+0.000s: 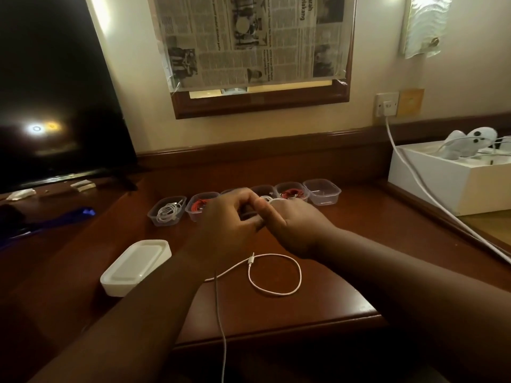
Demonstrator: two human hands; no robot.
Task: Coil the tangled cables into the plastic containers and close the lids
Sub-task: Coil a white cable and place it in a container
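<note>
Both my hands meet at frame centre, above container row (243,201). Left hand (229,217) fingers curled, pinching white cable (276,283); right hand (293,225) fingers curled round small loop of it. Rest of cable trails on table (318,305), lower centre, tail off near edge. My plan: keep loops small, even, draw slack gradually, mind tail snagging. Lid stack (135,268) waits lower left.

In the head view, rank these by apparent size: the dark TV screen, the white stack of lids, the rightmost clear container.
1. TV screen, largest by far.
2. Stack of lids.
3. Rightmost clear container, though it sits farther from the camera, so true size against the lids is unsure.
</note>
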